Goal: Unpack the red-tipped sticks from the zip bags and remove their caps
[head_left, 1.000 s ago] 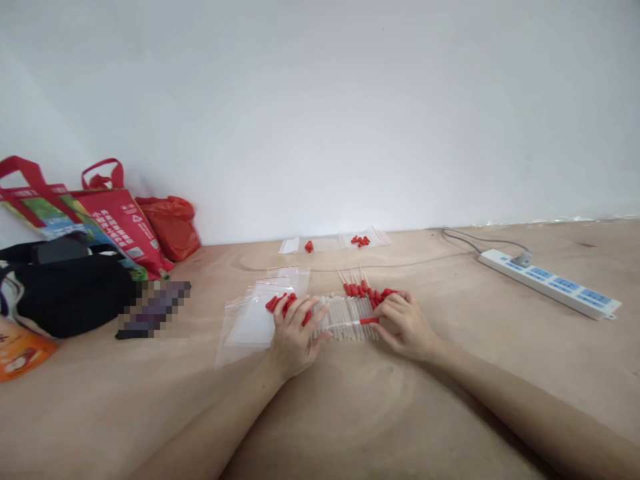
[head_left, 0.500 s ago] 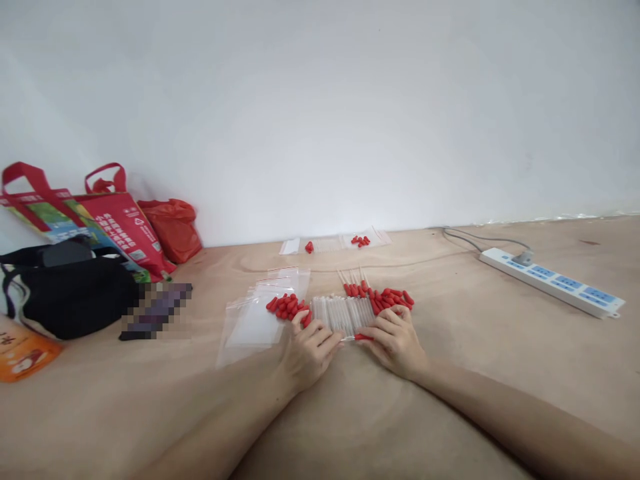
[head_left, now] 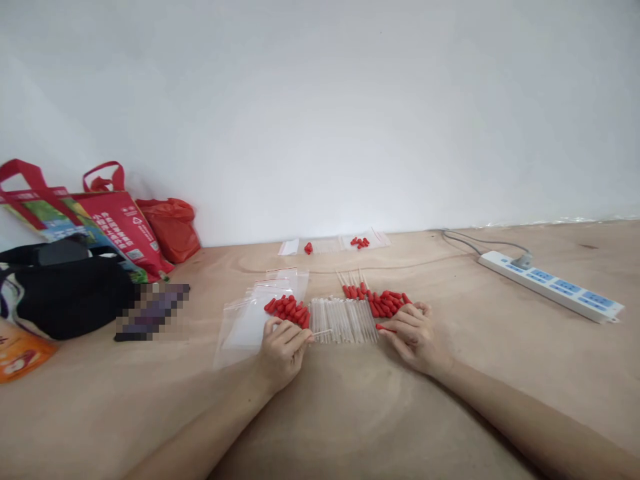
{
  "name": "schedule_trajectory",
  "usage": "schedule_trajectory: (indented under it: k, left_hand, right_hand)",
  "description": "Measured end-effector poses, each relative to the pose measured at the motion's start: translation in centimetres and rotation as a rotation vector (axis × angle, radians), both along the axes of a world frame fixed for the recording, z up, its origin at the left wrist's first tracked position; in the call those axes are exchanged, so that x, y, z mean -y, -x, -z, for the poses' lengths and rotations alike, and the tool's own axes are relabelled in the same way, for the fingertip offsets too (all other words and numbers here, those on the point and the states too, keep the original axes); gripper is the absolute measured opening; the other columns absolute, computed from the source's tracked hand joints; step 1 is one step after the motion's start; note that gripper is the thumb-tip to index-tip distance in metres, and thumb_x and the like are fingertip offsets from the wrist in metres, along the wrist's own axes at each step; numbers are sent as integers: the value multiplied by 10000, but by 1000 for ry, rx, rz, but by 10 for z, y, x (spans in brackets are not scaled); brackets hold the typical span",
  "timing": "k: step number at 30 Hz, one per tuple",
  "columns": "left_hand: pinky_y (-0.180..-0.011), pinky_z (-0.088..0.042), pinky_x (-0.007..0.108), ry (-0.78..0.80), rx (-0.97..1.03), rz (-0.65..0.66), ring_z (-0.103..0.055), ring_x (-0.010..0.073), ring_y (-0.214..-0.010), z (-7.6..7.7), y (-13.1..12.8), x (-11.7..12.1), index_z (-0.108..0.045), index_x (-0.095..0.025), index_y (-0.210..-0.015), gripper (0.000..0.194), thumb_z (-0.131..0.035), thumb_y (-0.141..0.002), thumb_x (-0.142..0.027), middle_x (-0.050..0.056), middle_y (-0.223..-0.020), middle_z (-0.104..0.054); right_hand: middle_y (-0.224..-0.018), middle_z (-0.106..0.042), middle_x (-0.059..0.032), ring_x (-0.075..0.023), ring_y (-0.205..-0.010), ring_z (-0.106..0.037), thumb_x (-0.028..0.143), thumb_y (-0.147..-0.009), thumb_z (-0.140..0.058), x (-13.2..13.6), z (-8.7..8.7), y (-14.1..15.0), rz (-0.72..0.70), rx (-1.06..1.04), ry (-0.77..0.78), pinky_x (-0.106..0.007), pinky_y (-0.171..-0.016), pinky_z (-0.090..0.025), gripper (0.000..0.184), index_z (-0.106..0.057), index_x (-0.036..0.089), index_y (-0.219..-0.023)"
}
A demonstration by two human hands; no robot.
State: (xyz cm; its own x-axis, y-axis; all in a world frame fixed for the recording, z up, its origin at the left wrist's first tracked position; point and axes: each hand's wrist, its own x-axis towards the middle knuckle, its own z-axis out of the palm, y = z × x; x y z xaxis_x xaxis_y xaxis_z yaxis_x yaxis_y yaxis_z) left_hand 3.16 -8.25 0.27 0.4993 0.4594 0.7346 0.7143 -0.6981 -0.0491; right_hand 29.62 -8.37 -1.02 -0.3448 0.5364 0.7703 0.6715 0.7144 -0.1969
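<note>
My left hand (head_left: 284, 350) pinches a thin clear dropper tube (head_left: 323, 332), its free end pointing right over the row of tubes. Between thumb and fingers, my right hand (head_left: 413, 337) grips a red rubber bulb (head_left: 384, 327), partly hidden by the fingers. A row of clear tubes (head_left: 345, 320) lies side by side on the table between both hands. Beyond my left hand is a pile of red bulbs (head_left: 287, 310). Another red pile (head_left: 387, 303) lies just past my right hand, beside several droppers with bulbs fitted (head_left: 356, 291), their thin tips pointing away.
Clear zip bags (head_left: 250, 323) lie left of the tubes. Near the wall lies a bagged set (head_left: 327, 245) of tubes and red bulbs. A power strip (head_left: 550, 283) with a plugged cable sits right. At left stand shopping bags (head_left: 123, 230), a red bag (head_left: 170, 227) and a black bag (head_left: 70, 293).
My hands have moved apart, the left with the tube to the left, the right with the red bulb to the right. More of the tube row shows between them.
</note>
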Motion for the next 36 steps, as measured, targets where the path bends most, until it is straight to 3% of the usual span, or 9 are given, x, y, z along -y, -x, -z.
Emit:
schedule_trajectory:
  k: [3,5,9,12,15,21,26,29,36]
  left_hand:
    - [-606,-364,269,39,-13,-4,-501,134,-619,5,3,-4,-590,-164,-875,188,-402,-869,-172,16,-650,-570]
    - [-622,-399,264,61,-11,-41,-511,148,-668,8,1,-7,-564,-144,-1006,243,-362,-871,-142,41,-713,-559]
    - [-691,-450,268,86,10,-45,-527,158,-751,7,-10,-20,-508,-108,-1119,327,-315,-855,-92,79,-823,-531]
    - [-680,-460,266,109,12,-39,-533,155,-727,2,-24,-30,-533,-125,-1060,289,-331,-855,-105,66,-804,-532]
    - [-659,-456,269,121,-24,-49,-540,159,-706,-2,-41,-37,-557,-148,-948,227,-364,-838,-98,44,-763,-552]
    - [-605,-429,256,181,-141,-83,-538,149,-650,-2,-66,-36,-553,-164,-752,157,-437,-771,-60,25,-723,-564]
    - [-602,-409,262,193,-157,-59,-529,151,-647,0,-71,-31,-551,-163,-691,119,-484,-761,-94,22,-690,-553]
    - [-642,-404,299,158,-136,-48,-535,173,-680,1,-73,-30,-572,-161,-691,90,-556,-765,-210,32,-695,-572]
    - [-693,-376,349,142,-62,-21,-528,204,-703,5,-76,-30,-606,-158,-701,392,-613,-668,-549,44,-672,-588]
  right_hand:
    - [-794,-587,-41,-138,-721,-538,231,-832,-479,-8,-2,-1,-101,-169,67,-304,-671,-418,181,-620,232,-946]
    - [-843,-561,-58,-144,-767,-549,229,-842,-442,-15,-4,-1,-86,-293,115,-282,-652,-445,233,-599,225,-1015]
    - [-813,-542,-54,-145,-732,-545,285,-818,-444,-32,-7,-17,91,-452,226,-280,-627,-451,278,-590,192,-1035]
    - [-747,-562,-37,-125,-617,-516,347,-752,-513,-43,-7,-38,252,-554,342,-268,-568,-438,311,-585,156,-987]
    - [-694,-587,-34,-111,-546,-480,407,-674,-578,-49,-6,-53,368,-621,465,-242,-494,-398,297,-592,149,-819]
    - [-595,-600,-24,-109,-478,-492,413,-632,-589,-53,-3,-55,380,-591,688,-225,-448,-362,276,-605,152,-721]
    - [-668,-648,-29,-131,-547,-550,416,-624,-593,-57,5,-58,421,-436,702,-235,-503,-388,262,-638,180,-730]
    - [-687,-664,-21,-139,-580,-566,430,-633,-585,-57,6,-59,438,-356,682,-239,-536,-394,259,-656,202,-732]
    - [-654,-671,-9,-142,-574,-581,474,-678,-536,-56,7,-58,423,-316,714,-238,-544,-395,300,-677,218,-744]
